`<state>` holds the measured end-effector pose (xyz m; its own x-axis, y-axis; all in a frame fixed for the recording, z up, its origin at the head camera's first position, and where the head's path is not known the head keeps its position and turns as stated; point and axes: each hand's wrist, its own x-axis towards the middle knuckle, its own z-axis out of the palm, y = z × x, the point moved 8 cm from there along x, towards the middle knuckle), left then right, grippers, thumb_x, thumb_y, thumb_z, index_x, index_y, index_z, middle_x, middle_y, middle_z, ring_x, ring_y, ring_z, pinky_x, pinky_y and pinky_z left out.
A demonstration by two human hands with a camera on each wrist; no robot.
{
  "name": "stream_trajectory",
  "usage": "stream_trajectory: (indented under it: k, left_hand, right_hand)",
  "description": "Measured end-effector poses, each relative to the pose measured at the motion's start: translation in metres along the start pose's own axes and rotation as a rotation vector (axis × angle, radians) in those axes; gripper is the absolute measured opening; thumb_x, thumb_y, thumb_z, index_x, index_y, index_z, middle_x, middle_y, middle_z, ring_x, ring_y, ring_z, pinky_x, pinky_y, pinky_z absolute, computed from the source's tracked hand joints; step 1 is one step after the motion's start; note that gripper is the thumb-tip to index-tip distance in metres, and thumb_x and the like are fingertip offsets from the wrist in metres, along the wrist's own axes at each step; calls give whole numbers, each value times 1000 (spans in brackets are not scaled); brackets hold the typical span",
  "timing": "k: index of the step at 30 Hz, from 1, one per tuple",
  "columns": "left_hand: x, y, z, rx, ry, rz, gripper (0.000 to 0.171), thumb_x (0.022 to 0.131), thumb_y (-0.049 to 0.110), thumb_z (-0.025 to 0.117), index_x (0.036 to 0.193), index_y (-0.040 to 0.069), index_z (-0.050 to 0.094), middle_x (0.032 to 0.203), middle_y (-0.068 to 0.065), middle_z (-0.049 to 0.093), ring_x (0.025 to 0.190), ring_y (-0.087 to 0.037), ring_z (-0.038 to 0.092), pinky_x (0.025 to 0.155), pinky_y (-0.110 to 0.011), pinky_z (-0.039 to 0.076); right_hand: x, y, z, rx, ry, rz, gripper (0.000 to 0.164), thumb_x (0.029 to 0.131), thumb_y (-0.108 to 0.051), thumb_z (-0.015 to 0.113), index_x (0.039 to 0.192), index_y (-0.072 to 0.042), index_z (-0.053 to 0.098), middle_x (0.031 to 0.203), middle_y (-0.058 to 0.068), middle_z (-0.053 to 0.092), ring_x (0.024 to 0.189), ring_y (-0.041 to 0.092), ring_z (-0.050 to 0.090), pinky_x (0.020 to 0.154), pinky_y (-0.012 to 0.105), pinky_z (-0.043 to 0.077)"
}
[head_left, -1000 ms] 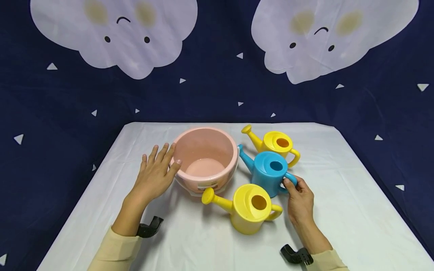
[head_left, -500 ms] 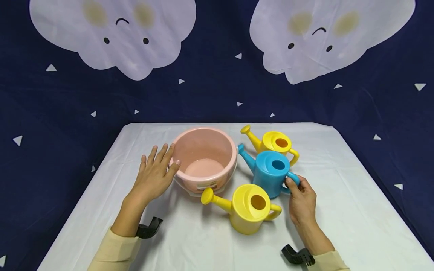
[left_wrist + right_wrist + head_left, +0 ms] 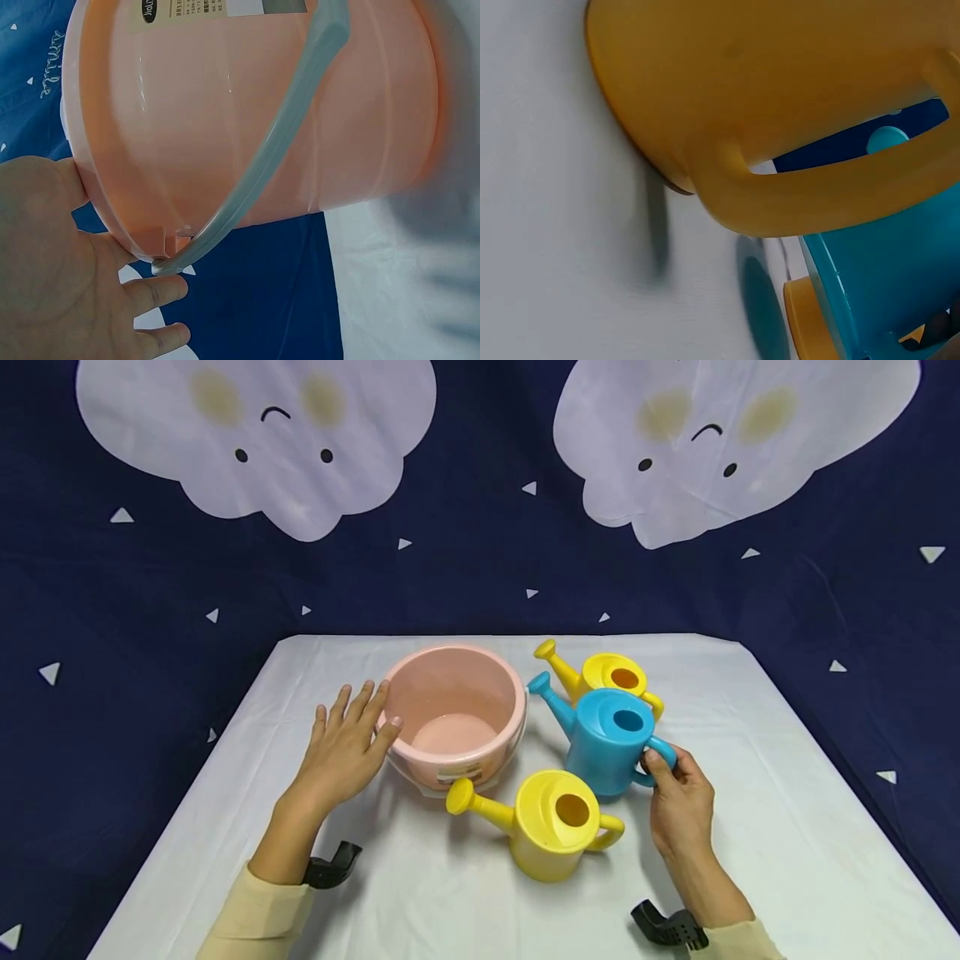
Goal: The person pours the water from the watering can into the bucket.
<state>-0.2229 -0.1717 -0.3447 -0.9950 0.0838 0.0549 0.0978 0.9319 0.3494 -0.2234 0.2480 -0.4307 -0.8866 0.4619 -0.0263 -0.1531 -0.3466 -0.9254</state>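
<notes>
A pink bucket with a grey handle stands upright at the middle of the table. Against its left rim rests my left hand, fingers straight and spread. My right hand pinches the loop handle of a blue watering can, which is upright with its spout towards the bucket. Just behind the blue can is a yellow watering can, partly covered by it. Nearer the front stands another yellow watering can, its spout pointing left at the bucket's base.
White cloth covers the table. Behind it hangs a dark blue curtain printed with clouds and small triangles. A black wrist mount is on the left wrist, and a similar black mount on the right.
My right hand has shifted the blue watering can a little to the right, away from the bucket, over the last second. The left hand and both yellow cans stay in place.
</notes>
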Motion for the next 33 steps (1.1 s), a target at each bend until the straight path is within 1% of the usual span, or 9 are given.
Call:
stream_trajectory:
  k: [5, 8, 13, 20, 23, 29, 33]
  left_hand:
    - [0, 0, 1, -2, -2, 4, 66, 98, 59, 19, 153, 25, 9, 160, -11, 11, 148, -37, -4, 113, -65, -5]
    - [0, 0, 1, -5, -6, 5, 65, 98, 58, 19, 153, 25, 9, 160, -11, 11, 148, -37, -4, 113, -65, -5]
    - [0, 0, 1, -2, 0, 6, 65, 98, 58, 19, 153, 25, 9, 160, -11, 12, 148, -37, -3, 113, -65, -4]
    - [0, 0, 0, -12, 0, -3, 66, 98, 59, 19, 153, 25, 9, 160, -10, 11, 148, -37, -4, 113, -65, -5]
    - [0, 0, 0, -13, 1, -3, 66, 98, 59, 19, 153, 24, 9, 160, -10, 10, 148, -36, -4, 114, -64, -5]
    - [0, 0, -1, -15, 2, -1, 66, 98, 59, 19, 153, 25, 9, 160, -11, 10, 148, -36, -4, 114, -64, -5]
    - [0, 0, 0, -16, 1, 1, 65, 98, 58, 20, 153, 25, 8, 160, -11, 10, 148, -37, -4, 113, -64, -5]
  right_hand:
    - [-1, -3, -1, 26, 12, 14, 12, 83, -5, 68, 95, -3, 67, 86, -1, 64, 82, 11, 60, 79, 17, 52]
    - [-1, -4, -2, 24, 21, 23, 10, 84, -2, 66, 94, -4, 67, 84, -2, 64, 81, 10, 60, 78, 17, 52]
    - [1, -8, -3, 2, 33, 28, 13, 83, -9, 69, 94, -4, 67, 83, 0, 63, 83, 12, 60, 81, 18, 51]
    - [1, -12, -2, -30, 24, 39, 22, 82, -13, 71, 100, -2, 66, 90, 0, 62, 88, 14, 59, 85, 20, 51]
    - [1, -14, -2, -28, 25, 37, 22, 82, -13, 71, 99, -2, 65, 90, 1, 62, 88, 14, 59, 85, 20, 50]
    - [1, -20, 0, -35, 12, 39, 24, 82, -16, 71, 100, -2, 64, 90, 1, 59, 94, 19, 56, 87, 19, 49]
    - [1, -22, -1, -26, 22, 37, 20, 82, -13, 70, 98, -2, 64, 88, 2, 60, 91, 18, 57, 85, 19, 50]
